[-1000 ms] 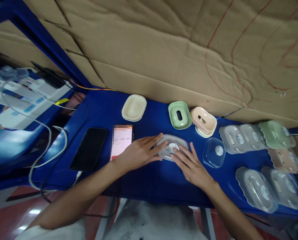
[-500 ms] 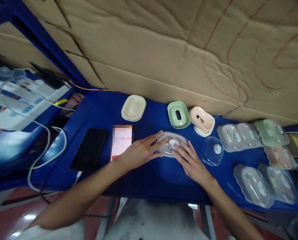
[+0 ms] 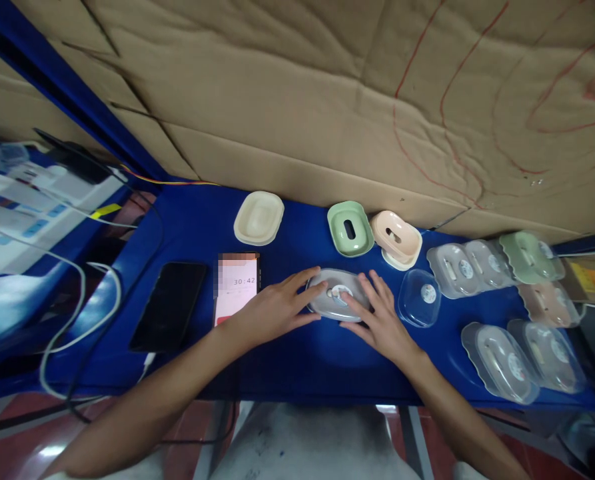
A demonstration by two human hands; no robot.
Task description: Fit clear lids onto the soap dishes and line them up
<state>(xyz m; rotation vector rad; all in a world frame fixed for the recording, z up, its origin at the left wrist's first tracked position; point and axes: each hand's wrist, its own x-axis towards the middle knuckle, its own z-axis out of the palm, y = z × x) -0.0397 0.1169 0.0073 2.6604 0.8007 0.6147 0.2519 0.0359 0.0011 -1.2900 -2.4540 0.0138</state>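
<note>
A grey soap box with a clear lid and a round sticker (image 3: 333, 301) lies on the blue table (image 3: 307, 360) straight ahead. My left hand (image 3: 272, 308) grips its left end with thumb and fingers. My right hand (image 3: 380, 317) holds its right end, fingers curved over the lid. Both hands press the box down onto the table.
A cream tray (image 3: 258, 217), a green tray (image 3: 350, 229) and a pink tray (image 3: 396, 239) sit at the back by the cardboard wall. A loose clear lid (image 3: 419, 297) and several lidded boxes (image 3: 497, 360) lie right. A lit phone (image 3: 237, 285), a dark phone (image 3: 168, 305) and cables (image 3: 77, 313) lie left.
My right hand has slid from on top of the lid to the box's right end. The view has shifted slightly. The phone timer went from 30:41 to 30:42.
</note>
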